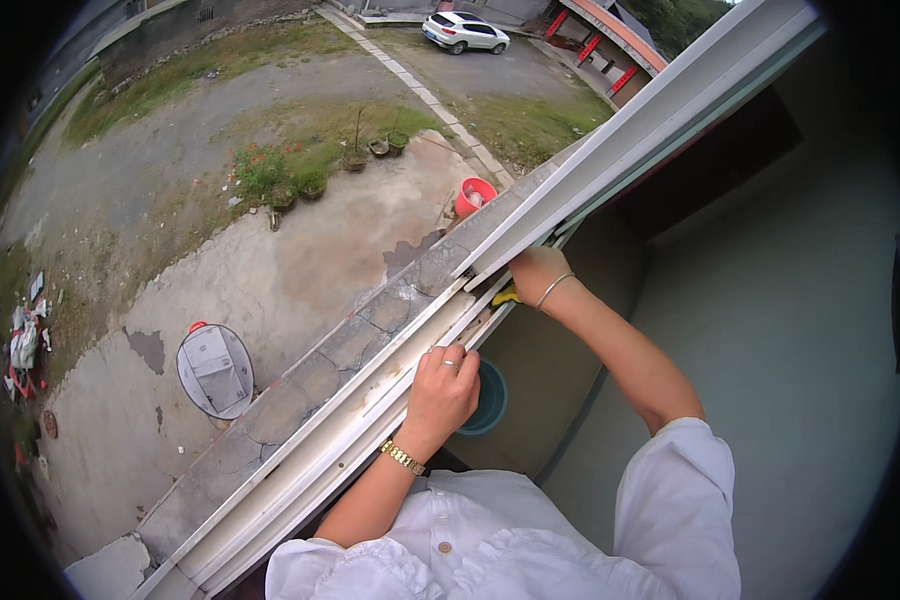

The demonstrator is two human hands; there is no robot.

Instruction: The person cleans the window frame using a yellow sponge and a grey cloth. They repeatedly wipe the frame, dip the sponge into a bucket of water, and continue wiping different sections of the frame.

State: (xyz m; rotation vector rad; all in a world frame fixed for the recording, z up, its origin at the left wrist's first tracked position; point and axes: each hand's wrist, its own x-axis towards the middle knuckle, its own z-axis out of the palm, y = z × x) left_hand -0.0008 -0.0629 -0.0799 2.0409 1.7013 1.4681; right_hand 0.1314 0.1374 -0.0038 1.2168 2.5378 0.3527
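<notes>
A white sliding-window frame (pixel 370 425) with long grooved tracks runs from lower left to upper right. My left hand (pixel 443 392) has its fingers curled over the inner edge of that frame, a ring and a gold watch showing. Farther along, my right hand (pixel 538 272) is closed down at the track beside the sliding sash (pixel 620 135). Just under it a bright yellow piece (pixel 506 297) with a dark part sticks out, mostly hidden by the hand. I cannot tell its kind. A bangle sits on my right wrist.
Below my hands on the indoor side stands a teal bucket (pixel 485 400). Outside the frame runs a stone ledge (pixel 310 385). Beyond it are a red bucket (pixel 475 195), an oval grey-topped object (pixel 215 372), potted plants (pixel 310 183) and a white car (pixel 466 32).
</notes>
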